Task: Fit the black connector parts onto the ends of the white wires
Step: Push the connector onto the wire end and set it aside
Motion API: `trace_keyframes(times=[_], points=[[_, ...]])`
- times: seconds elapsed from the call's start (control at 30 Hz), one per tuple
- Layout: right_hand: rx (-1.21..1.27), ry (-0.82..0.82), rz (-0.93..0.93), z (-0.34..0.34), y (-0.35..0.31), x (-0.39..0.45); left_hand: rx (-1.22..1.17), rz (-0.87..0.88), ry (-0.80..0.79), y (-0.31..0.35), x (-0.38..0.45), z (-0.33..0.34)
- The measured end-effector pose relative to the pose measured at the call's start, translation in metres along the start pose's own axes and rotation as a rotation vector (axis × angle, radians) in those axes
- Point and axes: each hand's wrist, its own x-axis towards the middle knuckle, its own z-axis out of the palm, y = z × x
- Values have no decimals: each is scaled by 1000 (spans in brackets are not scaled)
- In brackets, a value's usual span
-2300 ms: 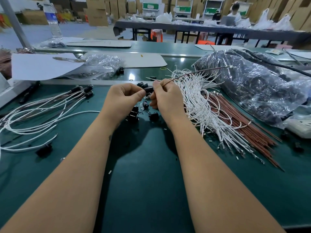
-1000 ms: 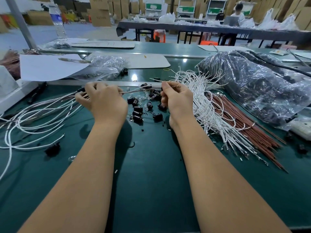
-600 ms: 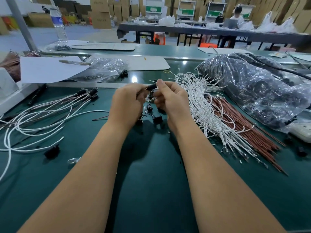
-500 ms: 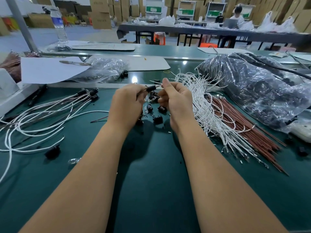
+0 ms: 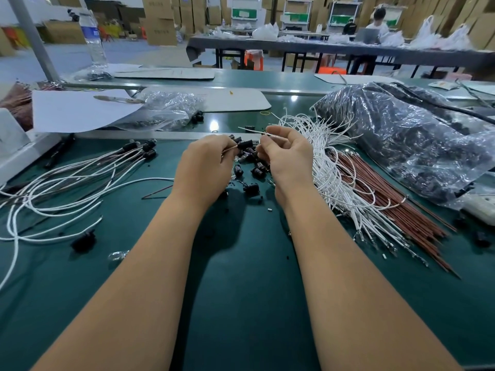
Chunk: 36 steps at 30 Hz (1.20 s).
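A black connector (image 5: pixel 245 144) is pinched by the left hand (image 5: pixel 206 167), a thin wire running from it back under the fingers. A white wire (image 5: pixel 253 131) is pinched between thumb and forefinger of the right hand (image 5: pixel 288 156), its free end pointing left, just above the connector and apart from it. Loose connectors (image 5: pixel 254 171) are scattered on the green desk (image 5: pixel 241 277) below both hands. A white wire bundle (image 5: pixel 329 167) lies right of them; finished wires (image 5: pixel 80 178) lie left.
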Motion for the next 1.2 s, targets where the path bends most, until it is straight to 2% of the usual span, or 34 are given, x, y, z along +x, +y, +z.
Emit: trace_keyframes(times=[0.23,0.47,0.57,0.97,1.2], points=[[-2,-11,-84,-1,1,2,-61,-11,-22,1,-1,0],[236,-119,124,1,1,4,-109,-22,2,-1,1,0],[224,-150,139,1,0,3,-99,-21,-5,-3,0,0],[-21,-110,24,3,5,7,-30,-11,-54,0,-2,4],[-48,-141,10,6,4,4,-216,-132,-46,2,-2,5]])
